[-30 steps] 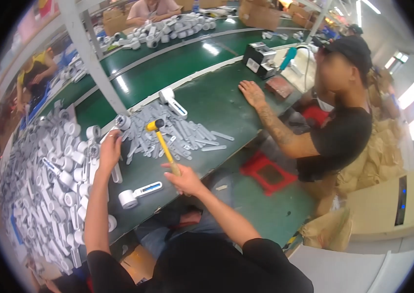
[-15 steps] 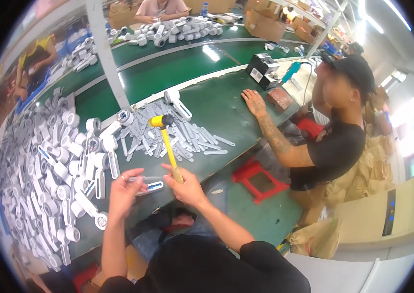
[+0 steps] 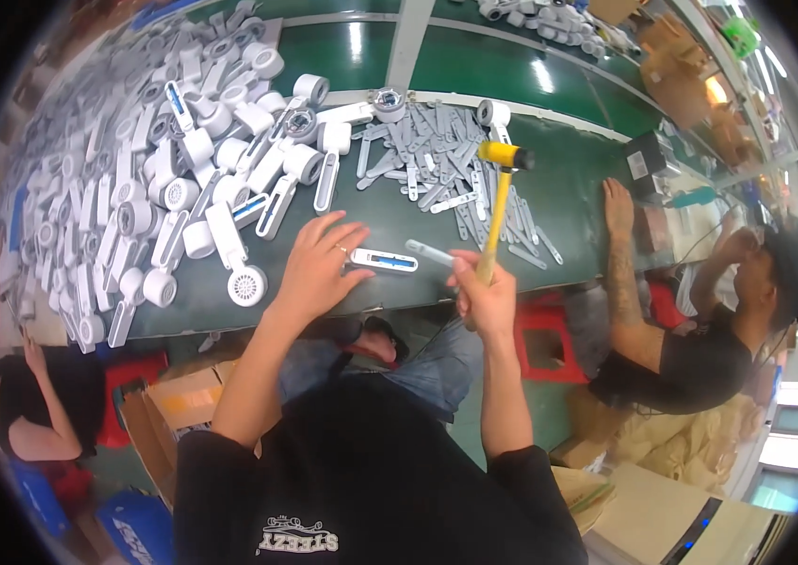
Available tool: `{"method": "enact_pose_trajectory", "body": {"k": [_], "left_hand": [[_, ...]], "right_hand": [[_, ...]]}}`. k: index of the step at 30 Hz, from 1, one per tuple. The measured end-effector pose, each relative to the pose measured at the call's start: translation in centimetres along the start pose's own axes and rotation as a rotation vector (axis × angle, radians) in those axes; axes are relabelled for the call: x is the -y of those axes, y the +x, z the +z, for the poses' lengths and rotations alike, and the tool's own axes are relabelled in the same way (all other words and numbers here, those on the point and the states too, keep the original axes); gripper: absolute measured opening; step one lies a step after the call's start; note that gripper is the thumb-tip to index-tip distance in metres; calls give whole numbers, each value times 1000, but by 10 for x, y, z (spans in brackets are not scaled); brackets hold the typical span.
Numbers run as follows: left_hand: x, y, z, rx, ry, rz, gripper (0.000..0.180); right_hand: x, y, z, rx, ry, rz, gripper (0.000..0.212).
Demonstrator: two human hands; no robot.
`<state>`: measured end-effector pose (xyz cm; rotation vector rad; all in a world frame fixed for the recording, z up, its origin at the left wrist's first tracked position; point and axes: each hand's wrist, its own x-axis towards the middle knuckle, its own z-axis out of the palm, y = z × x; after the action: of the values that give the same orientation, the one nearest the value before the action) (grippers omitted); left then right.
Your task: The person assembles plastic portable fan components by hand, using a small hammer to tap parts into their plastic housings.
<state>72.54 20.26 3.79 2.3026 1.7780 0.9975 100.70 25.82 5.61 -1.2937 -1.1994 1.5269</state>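
Note:
My left hand is closed round one end of a white handheld fan body lying on the green bench. Its long slot faces up with a blue part inside; my palm hides the other end. In my right hand is a mallet with a yellow handle and a yellow-and-black head, held upright. The same hand pinches a thin grey cover strip between thumb and finger. The strip's free tip is close to the fan body, apart from it.
A large heap of white fan bodies covers the bench's left side. Loose grey strips are piled beyond my hands. At right, a co-worker's arm rests on the bench near a black box. A red stool stands below.
My view has swung left and down, shifting the scene rightward. My hands are farther apart; the left now grips the fan body's end, and the grey strip shows clearly in my right hand.

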Motion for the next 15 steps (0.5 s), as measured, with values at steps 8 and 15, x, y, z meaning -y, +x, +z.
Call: {"method": "enact_pose_trajectory", "body": {"k": [8, 15], "left_hand": [[7, -10, 12, 11, -245, -166, 67], [17, -10, 18, -113, -251, 36, 38]], "right_hand": [[-15, 10, 51, 144, -270, 15, 25], [-4, 20, 45, 231, -569, -42, 26]]}}
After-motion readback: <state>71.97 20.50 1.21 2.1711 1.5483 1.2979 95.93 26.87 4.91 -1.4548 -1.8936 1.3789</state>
